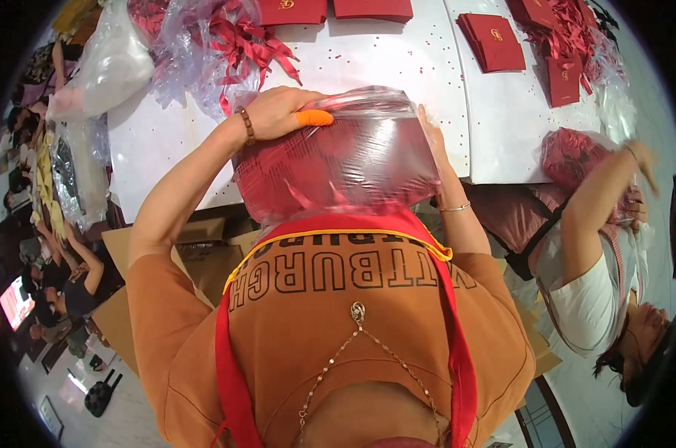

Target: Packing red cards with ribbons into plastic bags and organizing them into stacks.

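Note:
A clear plastic bag (338,160) stuffed with dark red ribbons is pressed against my chest at the near edge of the white table (398,67). My left hand (278,112) lies across the bag's top left; one finger wears an orange fingertip cover. A beaded bracelet circles that wrist. My right hand (433,138) clasps the bag's right side, mostly hidden behind it, with a thin bracelet on the wrist.
Loose red ribbons in clear plastic (226,41) lie at the table's far left. Red folders (495,41) lie at the far side and right. A co-worker (599,254) on my right holds another bag of ribbons (577,153). Cardboard boxes (203,250) stand below the table.

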Demonstrator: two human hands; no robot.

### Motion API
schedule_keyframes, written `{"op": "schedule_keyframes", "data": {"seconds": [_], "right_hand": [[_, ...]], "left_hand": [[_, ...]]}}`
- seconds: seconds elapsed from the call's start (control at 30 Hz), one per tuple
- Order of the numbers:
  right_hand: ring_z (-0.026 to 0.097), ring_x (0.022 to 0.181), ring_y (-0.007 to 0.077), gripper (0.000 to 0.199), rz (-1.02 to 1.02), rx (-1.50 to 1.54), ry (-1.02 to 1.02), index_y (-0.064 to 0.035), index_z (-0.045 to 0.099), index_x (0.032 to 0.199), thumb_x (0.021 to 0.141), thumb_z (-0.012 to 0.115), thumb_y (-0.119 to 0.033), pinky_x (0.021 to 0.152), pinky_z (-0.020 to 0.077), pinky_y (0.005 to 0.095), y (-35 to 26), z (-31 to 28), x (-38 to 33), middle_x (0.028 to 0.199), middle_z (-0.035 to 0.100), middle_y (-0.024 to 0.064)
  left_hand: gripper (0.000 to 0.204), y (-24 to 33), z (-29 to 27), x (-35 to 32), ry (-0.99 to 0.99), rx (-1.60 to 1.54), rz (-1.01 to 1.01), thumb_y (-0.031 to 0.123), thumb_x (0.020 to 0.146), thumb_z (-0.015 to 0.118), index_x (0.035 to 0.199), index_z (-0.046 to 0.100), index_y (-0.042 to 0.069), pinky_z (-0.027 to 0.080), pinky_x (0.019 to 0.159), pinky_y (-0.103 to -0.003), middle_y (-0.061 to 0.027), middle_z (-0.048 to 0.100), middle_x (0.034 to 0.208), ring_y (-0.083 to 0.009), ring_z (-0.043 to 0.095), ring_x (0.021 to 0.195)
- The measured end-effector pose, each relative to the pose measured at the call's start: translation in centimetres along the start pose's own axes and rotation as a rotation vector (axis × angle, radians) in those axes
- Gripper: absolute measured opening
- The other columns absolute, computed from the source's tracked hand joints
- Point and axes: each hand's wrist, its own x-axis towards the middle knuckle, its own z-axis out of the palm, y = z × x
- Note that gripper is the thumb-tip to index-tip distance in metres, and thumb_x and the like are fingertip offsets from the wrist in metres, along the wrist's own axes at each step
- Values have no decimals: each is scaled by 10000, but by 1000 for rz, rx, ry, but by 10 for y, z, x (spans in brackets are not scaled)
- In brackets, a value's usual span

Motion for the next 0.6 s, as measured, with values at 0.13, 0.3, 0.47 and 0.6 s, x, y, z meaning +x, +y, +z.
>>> {"op": "schedule_keyframes", "data": {"seconds": [0.13,0.3,0.47,0.6], "right_hand": [[488,533,86,563,-33,20,18,2,624,745,852,457,-525,475,390,239,10,0,-1,614,544,17],[507,604,86,545,-47,-162,59,15,623,923,858,465,-503,536,419,237,22,-3,23,701,568,19],[444,580,130,563,-164,-178,16,93,559,886,879,442,-457,534,382,315,21,2,28,570,491,79],[526,643,94,559,-248,-79,106,41,621,925,840,492,-496,581,431,226,16,7,15,753,590,59]], "left_hand": [[504,12,1,-4,46,39,63,458,856,444,1147,507,51,415,726,-406,-222,569,842,-364,535,809],[510,4,-23,18,-220,-226,-191,475,883,388,1136,535,57,416,734,-337,-112,560,758,-227,537,742],[620,16,0,85,-244,-173,-112,559,864,300,1127,534,48,396,863,-319,-147,591,1031,-239,558,947],[616,42,16,83,-179,13,79,560,837,373,1191,486,68,375,906,-336,-183,562,1107,-288,538,1024]]}}
